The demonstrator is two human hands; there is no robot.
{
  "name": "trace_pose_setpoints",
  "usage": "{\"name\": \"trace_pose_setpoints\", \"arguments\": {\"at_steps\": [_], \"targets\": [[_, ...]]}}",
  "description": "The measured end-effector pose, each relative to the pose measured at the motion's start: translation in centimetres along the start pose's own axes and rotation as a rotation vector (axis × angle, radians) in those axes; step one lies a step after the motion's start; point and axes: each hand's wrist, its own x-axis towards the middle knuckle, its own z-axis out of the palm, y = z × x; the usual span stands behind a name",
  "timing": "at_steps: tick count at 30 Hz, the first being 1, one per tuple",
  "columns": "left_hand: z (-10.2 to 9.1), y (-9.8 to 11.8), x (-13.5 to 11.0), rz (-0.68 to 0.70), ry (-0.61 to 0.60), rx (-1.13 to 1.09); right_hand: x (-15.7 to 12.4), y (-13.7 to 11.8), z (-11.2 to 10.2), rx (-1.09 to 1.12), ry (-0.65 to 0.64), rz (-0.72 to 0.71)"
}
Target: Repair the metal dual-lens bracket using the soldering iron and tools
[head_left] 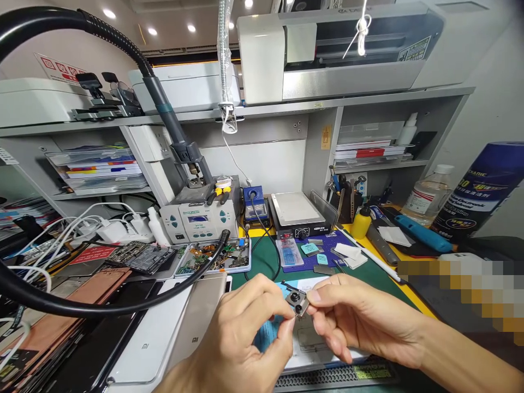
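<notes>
A small phone camera module (295, 297) with two dark round lenses and a thin dark flex strip is up in front of me, lenses facing me. My right hand (364, 311) pinches its right edge between thumb and fingers. The thumb and forefinger of my left hand (249, 322) close on its lower left corner; their exact contact is partly hidden. Beneath both hands lies a white and blue printed surface (327, 357), largely covered by them.
Left are phones (151, 333), a tray of circuit parts (241, 256) and a black hose (123, 314) arching across. Behind stand a soldering station (200, 218) and a hot plate (297, 210). To the right are a yellow bottle (361, 224) and a spray can (483, 191).
</notes>
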Motion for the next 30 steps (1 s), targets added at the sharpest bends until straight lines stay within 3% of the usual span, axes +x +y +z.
{"name": "trace_pose_setpoints", "arguments": {"at_steps": [30], "targets": [[0.03,-0.52,-0.83,0.061,-0.038,0.135,-0.17,-0.06,0.48,-0.148,0.028,-0.082]]}}
